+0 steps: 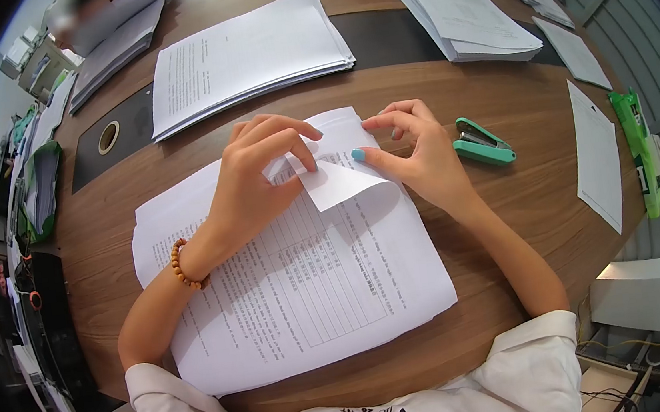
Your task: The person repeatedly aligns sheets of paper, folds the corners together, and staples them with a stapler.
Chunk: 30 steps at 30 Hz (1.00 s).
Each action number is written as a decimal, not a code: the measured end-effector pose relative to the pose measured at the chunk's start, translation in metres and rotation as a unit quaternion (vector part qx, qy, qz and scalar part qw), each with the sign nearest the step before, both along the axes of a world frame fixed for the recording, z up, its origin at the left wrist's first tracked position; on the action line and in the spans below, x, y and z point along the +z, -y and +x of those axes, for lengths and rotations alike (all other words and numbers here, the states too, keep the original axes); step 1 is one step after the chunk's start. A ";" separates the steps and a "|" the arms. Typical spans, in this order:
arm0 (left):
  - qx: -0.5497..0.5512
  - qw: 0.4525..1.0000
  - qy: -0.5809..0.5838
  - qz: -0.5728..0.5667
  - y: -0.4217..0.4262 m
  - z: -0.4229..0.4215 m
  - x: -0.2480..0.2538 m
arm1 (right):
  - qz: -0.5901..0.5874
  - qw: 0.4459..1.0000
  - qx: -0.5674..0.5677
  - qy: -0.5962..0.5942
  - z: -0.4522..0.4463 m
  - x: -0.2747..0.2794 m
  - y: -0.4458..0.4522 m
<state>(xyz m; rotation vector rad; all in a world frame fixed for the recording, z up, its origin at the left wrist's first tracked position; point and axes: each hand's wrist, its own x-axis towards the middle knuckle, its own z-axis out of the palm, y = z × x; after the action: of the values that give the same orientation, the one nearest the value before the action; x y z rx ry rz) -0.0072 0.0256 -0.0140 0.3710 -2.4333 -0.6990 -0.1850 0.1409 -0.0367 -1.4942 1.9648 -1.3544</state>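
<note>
My left hand [256, 157] is curled, thumb and forefinger close together on the folded-over corner of the top sheet [347, 181], which they seem to pinch. My right hand [424, 148] is loosely open, thumb and forefinger apart at the far edge; I can't tell whether it has hold of paper. That sheet lies on the printed stack [275, 300] in front of me, slightly askew.

If I press on that curl, it could crease; a hard tug could tear the corner. My left forearm rests across the pages, so a shift could skew the stack. A swing of my right hand could knock the green stapler [484, 141] just beside it.

The wooden surface [505, 268] carries more paper piles [250, 57], a tape roll [109, 137] and a green packet [640, 153]. Grey panels [649, 28] stand at right; another person [73, 20] sits at far left.
</note>
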 end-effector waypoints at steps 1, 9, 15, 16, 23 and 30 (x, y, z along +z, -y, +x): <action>0.000 1.000 0.003 -0.002 0.000 0.000 0.000 | 0.001 1.000 -0.001 0.001 0.000 0.000 0.000; 0.006 0.999 -0.038 0.026 -0.001 -0.003 -0.002 | 0.025 0.988 0.030 0.146 0.003 0.013 -0.002; 0.019 1.000 0.014 0.003 -0.002 0.000 0.001 | -0.039 0.974 0.149 0.166 -0.005 0.009 0.000; 0.032 0.999 0.017 0.032 -0.003 0.000 0.003 | -0.038 0.974 0.149 0.168 -0.005 0.009 0.002; -0.023 0.999 0.011 -0.024 0.002 0.002 0.001 | 0.056 0.989 0.002 0.136 -0.020 -0.008 0.007; 0.009 1.000 -0.007 -0.005 0.000 0.001 -0.001 | 0.056 0.984 0.019 0.169 -0.013 -0.002 0.008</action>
<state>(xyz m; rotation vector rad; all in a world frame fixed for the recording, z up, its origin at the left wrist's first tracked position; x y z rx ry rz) -0.0066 0.0255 -0.0145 0.3822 -2.4157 -0.6795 -0.1983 0.1325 -0.0387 -1.1567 1.7562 -1.3546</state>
